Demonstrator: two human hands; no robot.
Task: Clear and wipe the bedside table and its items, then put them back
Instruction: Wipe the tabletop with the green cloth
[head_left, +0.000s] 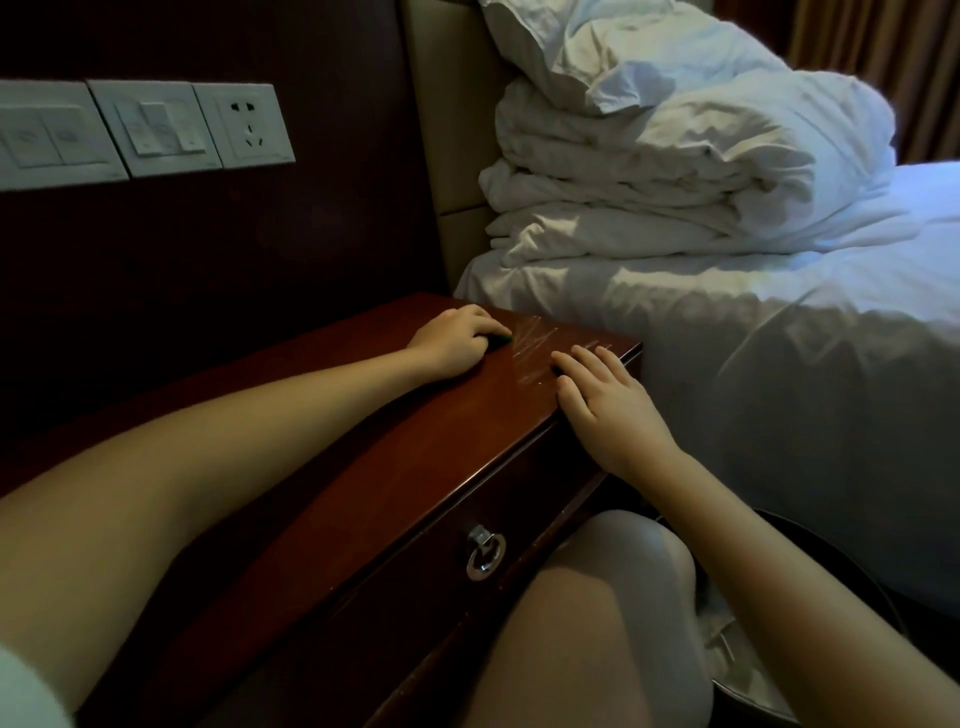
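Counter (395, 441) is dark red wood, with nothing standing on the visible part of its top. The person's left hand (457, 340) is at the far right of the top, near the bed side, knuckles up and fingers curled down over a dark green item (500, 341). Only a sliver of the item shows under the fingertips, so what it is can't be told. It sits flat on the counter surface. Just right of it are pale streaks (535, 348) on the wood, between the two hands. Right hand (608, 400) lies flat with fingers straight and slightly spread, palm on the counter's front right edge, holding nothing. The forearm comes in from lower right. The drawer (467, 519) in the counter front is closed, with a metal ring pull (485, 556) hanging down. One knee (649, 561) is just in front of the drawer. The bed (779, 338) with a white sheet is just beside the counter's right side, with a folded white duvet (675, 182) stacked at its head and a pillow (597, 47) on top. On the wall panel behind are white switch plates (150, 124) and a socket (249, 124). A dark round bin (841, 577) is at lower right, partly hidden by the right arm.
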